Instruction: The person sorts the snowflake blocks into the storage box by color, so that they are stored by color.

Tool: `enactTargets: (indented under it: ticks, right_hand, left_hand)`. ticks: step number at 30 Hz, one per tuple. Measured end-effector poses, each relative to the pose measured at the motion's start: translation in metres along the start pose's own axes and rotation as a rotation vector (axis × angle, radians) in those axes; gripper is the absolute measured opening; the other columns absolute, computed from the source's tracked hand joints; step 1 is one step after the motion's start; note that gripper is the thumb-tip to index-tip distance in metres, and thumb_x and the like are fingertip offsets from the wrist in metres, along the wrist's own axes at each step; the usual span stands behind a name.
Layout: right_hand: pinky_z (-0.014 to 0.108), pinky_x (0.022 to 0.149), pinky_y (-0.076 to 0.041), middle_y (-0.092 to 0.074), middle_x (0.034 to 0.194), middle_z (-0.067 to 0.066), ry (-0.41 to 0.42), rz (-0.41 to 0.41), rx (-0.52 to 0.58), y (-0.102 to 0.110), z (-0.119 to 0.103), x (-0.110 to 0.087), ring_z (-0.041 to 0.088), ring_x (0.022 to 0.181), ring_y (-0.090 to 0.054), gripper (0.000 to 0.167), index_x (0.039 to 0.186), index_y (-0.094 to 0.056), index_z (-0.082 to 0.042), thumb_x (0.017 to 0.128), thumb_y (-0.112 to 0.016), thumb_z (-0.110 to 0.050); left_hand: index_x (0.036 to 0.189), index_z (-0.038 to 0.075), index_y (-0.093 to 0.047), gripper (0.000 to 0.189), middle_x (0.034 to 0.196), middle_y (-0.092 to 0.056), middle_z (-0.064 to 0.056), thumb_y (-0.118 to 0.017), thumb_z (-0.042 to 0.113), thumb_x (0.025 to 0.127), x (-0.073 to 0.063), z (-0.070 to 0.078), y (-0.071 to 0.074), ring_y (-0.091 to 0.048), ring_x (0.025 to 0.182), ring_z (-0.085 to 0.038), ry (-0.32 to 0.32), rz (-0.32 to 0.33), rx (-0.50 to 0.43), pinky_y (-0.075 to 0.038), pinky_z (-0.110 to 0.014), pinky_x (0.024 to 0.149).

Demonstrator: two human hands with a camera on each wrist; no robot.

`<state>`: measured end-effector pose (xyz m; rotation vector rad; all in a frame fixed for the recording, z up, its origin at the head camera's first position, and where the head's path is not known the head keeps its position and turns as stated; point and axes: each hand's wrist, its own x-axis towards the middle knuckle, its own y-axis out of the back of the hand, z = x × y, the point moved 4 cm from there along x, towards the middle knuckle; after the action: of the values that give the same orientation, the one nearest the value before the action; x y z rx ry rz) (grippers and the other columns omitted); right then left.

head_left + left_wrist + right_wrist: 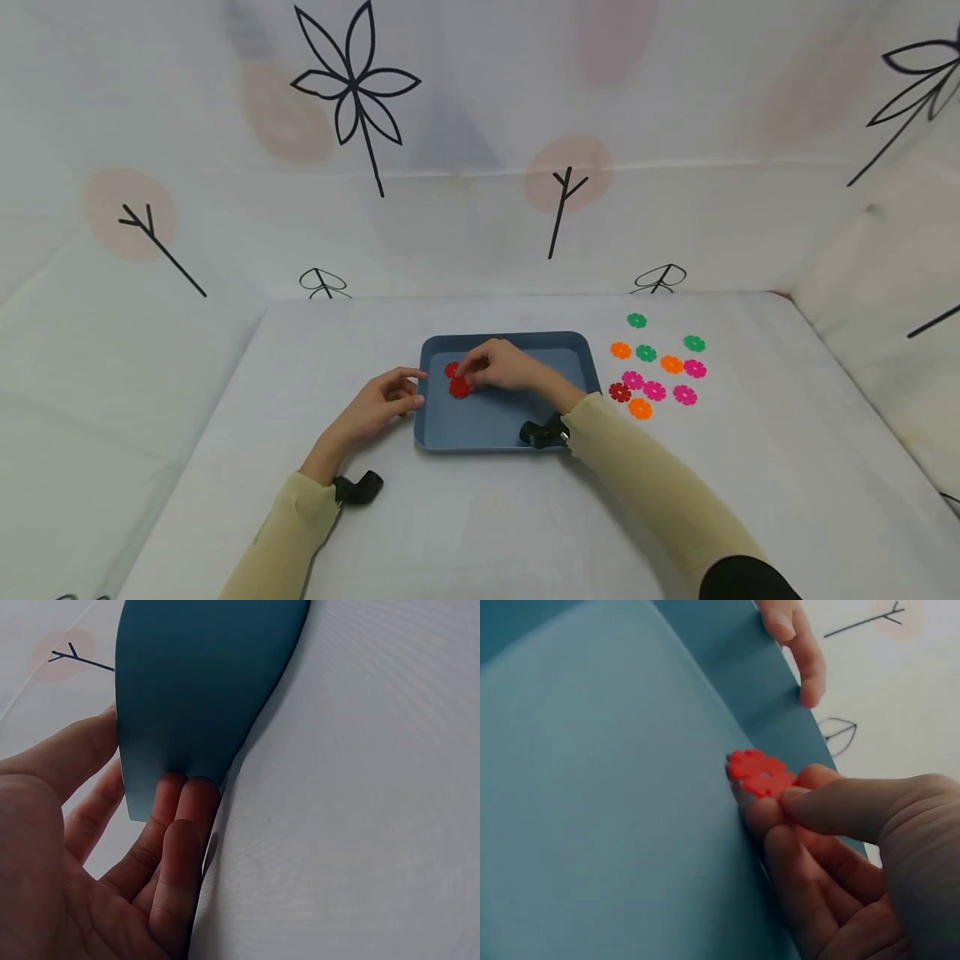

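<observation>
Two red flower discs [452,369] are at one blue tray [442,432], one pinched edge-on in the right hand [506,365]; the left hand [378,406], fingers loosely apart, touches the tray's outer wall. Likely light, stiff and slick, discs are best taken by the rim. On the desk [480,525]: three green discs [643,356], three orange discs [638,411], four pink discs [682,397], one dark red disc [617,394].

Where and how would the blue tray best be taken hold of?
Probably grip the blue tray by its raised short ends, one hand from each side: it is wide and lies flat. The left hand touches the left end; the right arm crosses the near right corner.
</observation>
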<state>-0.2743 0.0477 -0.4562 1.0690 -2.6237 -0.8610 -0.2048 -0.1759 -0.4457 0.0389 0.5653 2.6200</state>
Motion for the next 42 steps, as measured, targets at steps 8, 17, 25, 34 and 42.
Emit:
enactTargets:
  ticks: [8,17,25,34,42]
  right_hand:
    - [0.030,0.073,-0.050,-0.072,0.095,0.002,-0.008,-0.001,0.059,-0.005,0.002,0.002,0.015,0.080,-0.063,0.018,0.107,-0.076,-0.007,0.091,-0.069,-0.006]
    - [0.029,0.073,-0.049,-0.072,0.101,0.000,-0.062,0.018,0.094,-0.006,0.009,0.003,0.015,0.083,-0.062,0.016,0.106,-0.077,-0.011,0.092,-0.070,-0.010]
    - [0.028,0.067,-0.049,-0.073,0.092,0.001,-0.035,0.020,0.108,-0.006,0.009,0.003,0.013,0.072,-0.060,0.016,0.105,-0.077,-0.008,0.091,-0.069,-0.007]
    - [0.028,0.069,-0.049,-0.073,0.098,-0.001,-0.040,0.025,0.082,-0.005,0.013,0.003,0.013,0.077,-0.060,0.015,0.103,-0.079,-0.010,0.090,-0.071,-0.009]
    - [0.029,0.069,-0.049,-0.073,0.095,-0.001,-0.060,0.020,0.102,-0.005,0.013,0.004,0.014,0.078,-0.061,0.014,0.102,-0.079,-0.011,0.090,-0.072,-0.009]
  left_hand:
    - [0.135,-0.003,-0.055,0.043,0.099,-0.063,-0.011,-0.066,0.013,0.097,-0.002,0.002,0.001,-0.062,0.083,-0.033,0.004,0.001,0.008,-0.048,-0.033,0.068]
    - [0.134,-0.004,-0.055,0.042,0.098,-0.063,-0.011,-0.066,0.011,0.097,0.000,0.004,0.001,-0.061,0.083,-0.033,-0.007,0.000,0.021,-0.047,-0.031,0.066]
    - [0.134,-0.003,-0.055,0.043,0.099,-0.063,-0.011,-0.067,0.012,0.096,0.001,0.001,0.000,-0.062,0.084,-0.031,0.004,0.007,0.005,-0.048,-0.032,0.068]
    - [0.134,-0.003,-0.056,0.042,0.097,-0.063,-0.012,-0.067,0.012,0.096,0.002,0.000,-0.001,-0.061,0.081,-0.031,0.001,0.007,-0.002,-0.049,-0.033,0.068]
    - [0.134,-0.004,-0.055,0.042,0.098,-0.063,-0.013,-0.067,0.012,0.096,0.001,0.004,0.000,-0.062,0.084,-0.033,0.001,0.008,0.006,-0.048,-0.033,0.068]
